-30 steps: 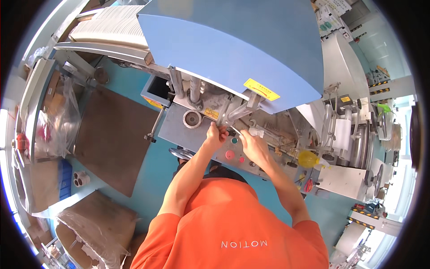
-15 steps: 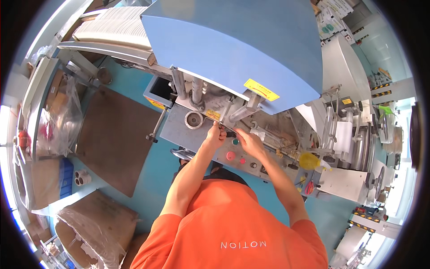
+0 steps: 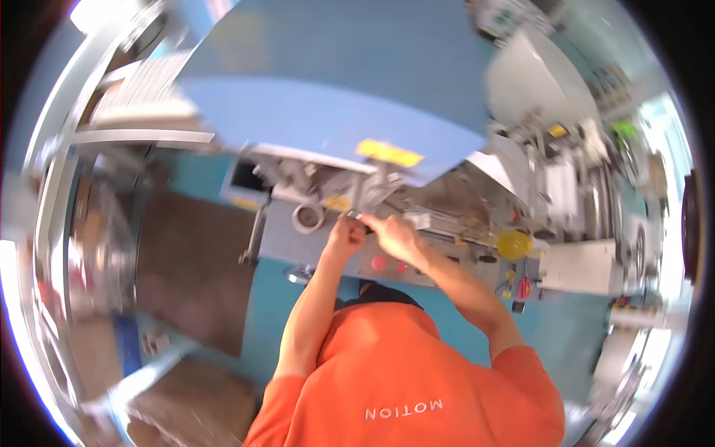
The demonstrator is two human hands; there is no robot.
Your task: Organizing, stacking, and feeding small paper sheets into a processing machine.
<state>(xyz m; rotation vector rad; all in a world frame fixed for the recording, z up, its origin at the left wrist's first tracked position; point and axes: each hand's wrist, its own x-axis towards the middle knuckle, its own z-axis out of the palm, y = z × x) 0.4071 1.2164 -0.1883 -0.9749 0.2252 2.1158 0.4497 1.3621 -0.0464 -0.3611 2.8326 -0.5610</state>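
small shiny piece (image 3: 354,215) between left hand (image 3: 346,235) and right hand (image 3: 397,237), kinda blurry | left looks curled tight on it, right can't tell | mid-job imo, piece not released, done/left unclear | metal ring (image 3: 307,217) on grey surface (image 3: 287,244), left of both

Illumination is bright. White glare bands at the left rim (image 3: 11,298) and right rim (image 3: 672,261) are overexposed. The orange shirt (image 3: 417,372) is evenly lit. Motion blur affects the blue hood (image 3: 335,112), the yellow label (image 3: 389,153) and both hands (image 3: 346,235), softening fine detail. Fisheye distortion curves straight edges outward; the corners fall to black.
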